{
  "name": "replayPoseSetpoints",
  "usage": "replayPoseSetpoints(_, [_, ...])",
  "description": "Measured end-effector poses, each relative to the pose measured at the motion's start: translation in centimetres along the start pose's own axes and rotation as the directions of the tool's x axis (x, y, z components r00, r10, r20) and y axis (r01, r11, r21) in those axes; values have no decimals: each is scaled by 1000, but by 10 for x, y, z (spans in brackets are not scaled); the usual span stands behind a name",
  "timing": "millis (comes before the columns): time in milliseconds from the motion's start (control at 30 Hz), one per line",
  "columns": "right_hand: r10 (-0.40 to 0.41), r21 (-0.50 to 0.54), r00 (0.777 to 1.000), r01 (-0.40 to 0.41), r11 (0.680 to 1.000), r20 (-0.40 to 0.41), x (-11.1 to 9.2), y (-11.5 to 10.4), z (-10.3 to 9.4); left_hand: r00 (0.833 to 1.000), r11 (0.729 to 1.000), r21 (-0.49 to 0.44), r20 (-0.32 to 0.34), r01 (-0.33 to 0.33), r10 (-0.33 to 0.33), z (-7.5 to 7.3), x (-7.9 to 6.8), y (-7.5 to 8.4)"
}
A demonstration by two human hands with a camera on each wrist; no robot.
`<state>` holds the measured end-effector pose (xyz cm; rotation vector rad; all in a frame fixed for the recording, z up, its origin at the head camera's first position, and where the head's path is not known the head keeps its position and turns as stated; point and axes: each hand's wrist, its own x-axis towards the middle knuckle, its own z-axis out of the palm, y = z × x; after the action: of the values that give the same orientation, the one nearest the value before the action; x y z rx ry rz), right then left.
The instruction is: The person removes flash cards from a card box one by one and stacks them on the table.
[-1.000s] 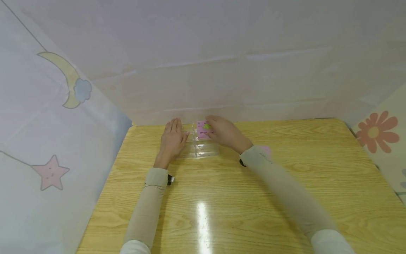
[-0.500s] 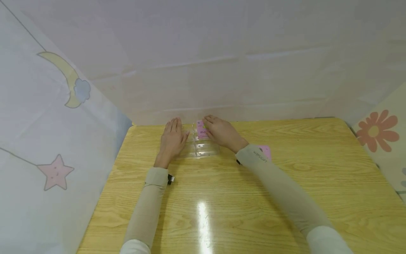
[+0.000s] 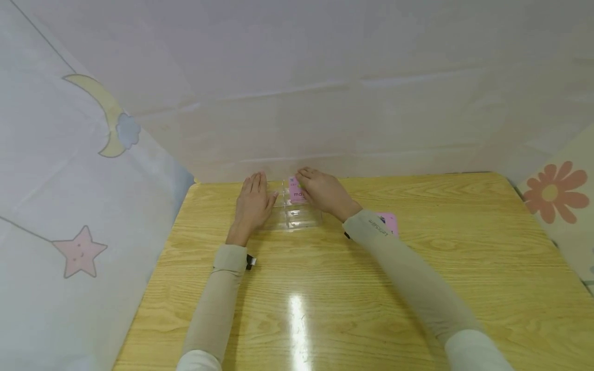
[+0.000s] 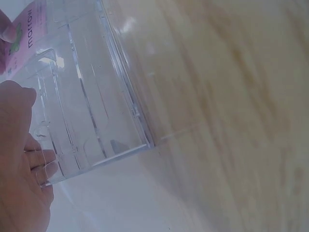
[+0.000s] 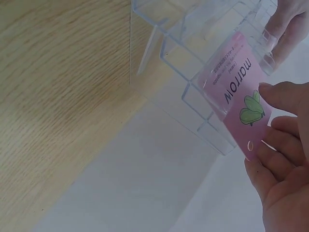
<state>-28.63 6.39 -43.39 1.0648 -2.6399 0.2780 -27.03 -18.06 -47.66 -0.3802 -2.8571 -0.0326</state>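
In the head view, a clear plastic tiered rack stands at the table's back edge. My left hand holds its left side; in the left wrist view the thumb is at the front, and fingers show through the clear plastic. My right hand holds a pink card printed "marrow" with a green vegetable picture. Its thumb lies on the card's face, with the other fingers behind. The card's lower part is in an upper slot of the rack, right of the middle divider.
Another pink card lies on the wooden table, partly covered by my right sleeve. A pale cloth backdrop rises directly behind the rack. Printed cloth with a moon and star hangs at the left, with a flower at the right.
My right hand has shifted slightly left over the marrow card and its forearm has drawn left, showing more of the pink card on the table. The left hand stays in place.
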Motion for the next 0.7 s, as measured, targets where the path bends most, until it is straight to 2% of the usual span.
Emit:
replayPoseSetpoints(433, [-3, 23, 1000, 3, 1000, -10, 1, 3, 4, 1000, 1000, 2, -28, -13, 13, 0, 0, 0])
replayPoseSetpoints(700, [7, 102, 999, -3, 995, -38, 3, 7, 5, 999, 1000, -9, -34, -10, 10, 0, 0, 0])
